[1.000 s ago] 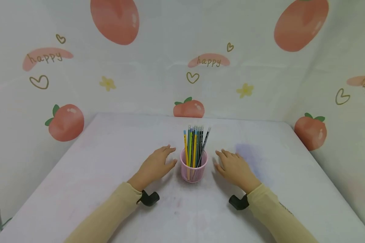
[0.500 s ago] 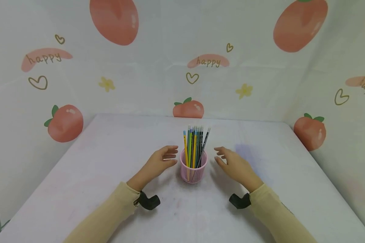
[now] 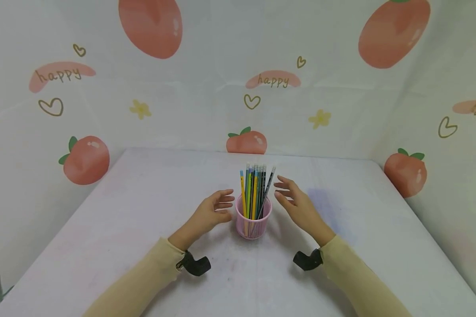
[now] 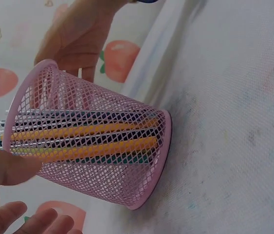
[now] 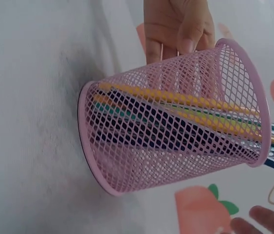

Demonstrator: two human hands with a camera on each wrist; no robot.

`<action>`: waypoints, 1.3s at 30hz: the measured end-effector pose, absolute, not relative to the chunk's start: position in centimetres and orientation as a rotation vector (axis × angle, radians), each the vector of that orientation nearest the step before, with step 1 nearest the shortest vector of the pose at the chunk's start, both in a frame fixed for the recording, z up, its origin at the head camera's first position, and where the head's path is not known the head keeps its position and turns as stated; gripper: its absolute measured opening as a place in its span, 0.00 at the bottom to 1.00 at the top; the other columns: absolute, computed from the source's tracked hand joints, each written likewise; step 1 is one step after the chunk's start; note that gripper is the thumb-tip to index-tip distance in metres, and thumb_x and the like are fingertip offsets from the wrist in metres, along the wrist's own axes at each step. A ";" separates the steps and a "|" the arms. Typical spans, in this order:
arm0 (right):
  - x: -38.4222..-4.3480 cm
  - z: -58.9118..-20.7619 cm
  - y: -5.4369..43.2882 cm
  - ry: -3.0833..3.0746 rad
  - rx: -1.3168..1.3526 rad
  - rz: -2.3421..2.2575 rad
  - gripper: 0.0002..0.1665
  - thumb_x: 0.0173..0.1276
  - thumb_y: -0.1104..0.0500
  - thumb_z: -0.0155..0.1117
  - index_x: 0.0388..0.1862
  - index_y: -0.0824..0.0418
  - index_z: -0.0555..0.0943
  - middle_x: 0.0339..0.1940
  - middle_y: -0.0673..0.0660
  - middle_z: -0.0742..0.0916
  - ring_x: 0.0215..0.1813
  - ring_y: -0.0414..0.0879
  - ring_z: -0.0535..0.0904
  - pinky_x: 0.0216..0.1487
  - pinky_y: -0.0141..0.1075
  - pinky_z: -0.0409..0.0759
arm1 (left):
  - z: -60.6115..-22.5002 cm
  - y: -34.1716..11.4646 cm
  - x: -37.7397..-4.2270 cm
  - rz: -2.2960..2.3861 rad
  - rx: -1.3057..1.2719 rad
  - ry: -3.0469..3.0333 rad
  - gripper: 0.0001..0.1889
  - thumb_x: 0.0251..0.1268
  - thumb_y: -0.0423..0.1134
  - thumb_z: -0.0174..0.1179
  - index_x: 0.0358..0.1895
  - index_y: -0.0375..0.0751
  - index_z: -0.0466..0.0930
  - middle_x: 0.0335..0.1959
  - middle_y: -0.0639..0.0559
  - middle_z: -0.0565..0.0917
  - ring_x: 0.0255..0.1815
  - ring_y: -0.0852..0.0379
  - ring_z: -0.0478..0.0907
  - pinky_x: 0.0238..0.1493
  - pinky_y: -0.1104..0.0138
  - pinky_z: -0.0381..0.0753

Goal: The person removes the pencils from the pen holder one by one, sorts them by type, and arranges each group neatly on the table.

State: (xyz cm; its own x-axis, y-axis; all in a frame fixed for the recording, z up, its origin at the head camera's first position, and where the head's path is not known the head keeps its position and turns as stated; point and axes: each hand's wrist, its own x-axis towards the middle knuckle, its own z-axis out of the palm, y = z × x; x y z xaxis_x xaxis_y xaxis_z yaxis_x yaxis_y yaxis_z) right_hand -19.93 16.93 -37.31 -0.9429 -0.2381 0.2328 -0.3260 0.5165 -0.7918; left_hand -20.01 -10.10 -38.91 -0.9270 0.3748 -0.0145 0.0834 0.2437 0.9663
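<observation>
A pink mesh pencil cup (image 3: 253,228) stands upright on the white-covered table, filled with several pencils (image 3: 255,189) in yellow, green and black, eraser ends up. To its left is my left hand (image 3: 204,216), fingers loosely bent and held apart, pointing at the cup's rim. On the other side my right hand (image 3: 301,211) is raised slightly higher, its fingertips close beside the pencil tops. Neither hand holds anything. In the left wrist view the left thumb (image 4: 17,169) overlaps the cup's rim. The right wrist view has the right fingers (image 5: 268,220) below the rim.
Behind the table (image 3: 174,176) hangs a white cloth backdrop (image 3: 206,79) printed with peaches, hearts and flowers. Black curved wrist mounts (image 3: 196,264) stick out from both sleeves. A bluish stain marks the cloth right of the right hand.
My right hand has risen toward the pencil tops and moved slightly left. The left hand has turned more sideways, its fingers spreading apart, close to the rim. The cup and pencils stay put.
</observation>
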 end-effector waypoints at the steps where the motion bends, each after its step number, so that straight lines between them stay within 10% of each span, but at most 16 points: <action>1: -20.0 -37.4 16.9 -2.633 0.502 1.435 0.33 0.74 0.51 0.55 0.74 0.57 0.60 0.65 0.61 0.78 0.65 0.57 0.75 0.63 0.54 0.75 | -38.9 -10.0 -20.1 1.745 0.419 2.267 0.37 0.57 0.24 0.61 0.71 0.35 0.60 0.65 0.36 0.72 0.66 0.40 0.70 0.66 0.52 0.72; 20: -21.2 -38.7 15.3 -2.443 0.481 1.790 0.31 0.72 0.61 0.58 0.71 0.67 0.63 0.61 0.68 0.77 0.62 0.62 0.75 0.62 0.52 0.75 | -39.8 -9.4 -20.1 1.659 0.430 2.219 0.47 0.51 0.30 0.69 0.75 0.43 0.54 0.70 0.39 0.67 0.70 0.42 0.65 0.67 0.48 0.69; 29: -21.2 -38.8 15.0 -2.425 0.450 1.831 0.29 0.71 0.64 0.58 0.68 0.70 0.66 0.59 0.70 0.78 0.60 0.61 0.76 0.55 0.28 0.77 | -40.1 -9.3 -20.2 1.686 0.431 2.160 0.46 0.50 0.27 0.68 0.74 0.39 0.55 0.68 0.37 0.68 0.69 0.40 0.65 0.68 0.49 0.69; 39: -21.2 -38.7 14.6 -2.445 0.405 1.803 0.27 0.69 0.64 0.60 0.66 0.69 0.69 0.56 0.68 0.79 0.58 0.59 0.77 0.51 0.26 0.78 | -40.8 -8.9 -20.5 1.673 0.417 2.167 0.47 0.45 0.27 0.71 0.73 0.41 0.58 0.68 0.41 0.70 0.70 0.43 0.66 0.71 0.49 0.64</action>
